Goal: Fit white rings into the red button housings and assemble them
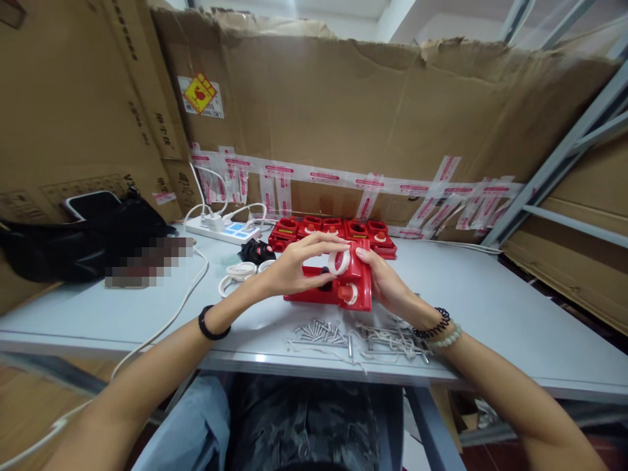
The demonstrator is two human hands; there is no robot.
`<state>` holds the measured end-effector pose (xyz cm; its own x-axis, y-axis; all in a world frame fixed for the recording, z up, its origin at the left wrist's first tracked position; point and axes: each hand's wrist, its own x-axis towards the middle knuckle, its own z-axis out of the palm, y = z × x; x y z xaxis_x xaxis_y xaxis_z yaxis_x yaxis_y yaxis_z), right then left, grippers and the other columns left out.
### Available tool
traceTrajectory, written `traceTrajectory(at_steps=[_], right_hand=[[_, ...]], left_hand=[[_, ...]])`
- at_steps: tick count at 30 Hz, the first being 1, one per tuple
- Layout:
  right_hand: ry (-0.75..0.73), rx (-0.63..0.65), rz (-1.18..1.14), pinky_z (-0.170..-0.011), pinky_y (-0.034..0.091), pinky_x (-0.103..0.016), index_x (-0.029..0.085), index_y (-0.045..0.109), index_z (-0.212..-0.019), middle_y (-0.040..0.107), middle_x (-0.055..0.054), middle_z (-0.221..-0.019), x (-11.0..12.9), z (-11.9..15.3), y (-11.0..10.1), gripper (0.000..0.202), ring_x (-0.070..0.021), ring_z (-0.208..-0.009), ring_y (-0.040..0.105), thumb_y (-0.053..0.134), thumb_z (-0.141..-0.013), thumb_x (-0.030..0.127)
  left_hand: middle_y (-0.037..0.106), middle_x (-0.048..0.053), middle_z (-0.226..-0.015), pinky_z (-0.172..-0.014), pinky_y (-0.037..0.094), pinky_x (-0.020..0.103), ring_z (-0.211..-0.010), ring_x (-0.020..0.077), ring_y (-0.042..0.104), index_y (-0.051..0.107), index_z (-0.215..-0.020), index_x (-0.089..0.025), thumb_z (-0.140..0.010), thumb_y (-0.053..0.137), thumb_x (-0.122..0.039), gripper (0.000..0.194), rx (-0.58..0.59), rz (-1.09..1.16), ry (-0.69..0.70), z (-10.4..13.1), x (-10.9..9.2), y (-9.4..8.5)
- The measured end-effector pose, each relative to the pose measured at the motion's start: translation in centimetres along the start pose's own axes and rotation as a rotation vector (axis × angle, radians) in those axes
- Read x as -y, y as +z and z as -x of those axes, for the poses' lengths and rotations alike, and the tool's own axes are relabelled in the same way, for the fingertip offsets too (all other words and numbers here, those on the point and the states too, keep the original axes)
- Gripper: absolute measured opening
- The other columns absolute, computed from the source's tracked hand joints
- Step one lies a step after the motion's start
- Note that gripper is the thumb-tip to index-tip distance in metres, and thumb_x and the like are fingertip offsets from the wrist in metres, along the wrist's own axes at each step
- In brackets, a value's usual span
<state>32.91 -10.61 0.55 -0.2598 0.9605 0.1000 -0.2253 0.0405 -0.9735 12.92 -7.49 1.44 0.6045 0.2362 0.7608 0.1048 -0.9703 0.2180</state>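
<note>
My right hand [390, 284] grips the right side of a red plastic housing [362, 297], its thumb over the top edge. A red knob [347, 294] with a white collar sticks out of the housing's lower front. With thumb and fingers, my left hand [289, 265] pinches a white ring [338, 263] at the housing's upper opening. Whether the ring is seated there, I cannot tell. Behind and to the left, another red part [307, 294] lies on the table, partly covered by my left hand. A dark round piece shows between them.
Screws [321, 331] are heaped near the front edge, beside metal rods [392, 341] tangled with string. Several red housings [377, 241] line the back. White rings [240, 271], a black bag [258, 251] and a power strip [223, 229] are on the left. Cardboard [318, 111] walls the back.
</note>
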Motion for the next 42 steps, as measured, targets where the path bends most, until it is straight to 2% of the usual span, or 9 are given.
traceTrajectory(at_steps=[14, 22, 42], right_hand=[[-0.004, 0.005, -0.029, -0.076, 0.055, -0.033, 0.024, 0.059, -0.11, 0.07, -0.004, -0.106, 0.28, 0.29, 0.4, 0.029, -0.0172, -0.084, 0.067, 0.057, -0.084, 0.036], [0.021, -0.01, -0.049, -0.076, 0.056, -0.034, 0.023, 0.058, -0.113, 0.071, -0.004, -0.103, 0.16, 0.02, 0.41, 0.032, -0.0181, -0.083, 0.068, 0.056, -0.084, 0.035], [0.074, 0.009, -0.03, -0.077, 0.056, -0.038, 0.021, 0.059, -0.113, 0.073, -0.006, -0.091, 0.12, 0.09, 0.22, 0.041, -0.0203, -0.081, 0.068, 0.059, -0.08, 0.046]], left_hand=[[0.058, 0.012, -0.12, -0.097, 0.048, 0.042, -0.114, 0.0217, 0.055, 0.055, -0.124, -0.021, -0.081, 0.064, -0.019, 0.043, 0.003, 0.004, 0.003, 0.0, -0.15, -0.12], [0.057, 0.012, -0.124, -0.098, 0.047, 0.042, -0.117, 0.0214, 0.054, 0.056, -0.123, -0.022, -0.084, 0.062, -0.018, 0.04, 0.06, 0.019, -0.005, 0.25, 0.1, -0.21], [0.058, 0.01, -0.125, -0.098, 0.049, 0.038, -0.117, 0.0194, 0.055, 0.059, -0.117, -0.022, -0.084, 0.06, -0.01, 0.035, 0.068, -0.005, 0.043, 0.31, 0.04, -0.24]])
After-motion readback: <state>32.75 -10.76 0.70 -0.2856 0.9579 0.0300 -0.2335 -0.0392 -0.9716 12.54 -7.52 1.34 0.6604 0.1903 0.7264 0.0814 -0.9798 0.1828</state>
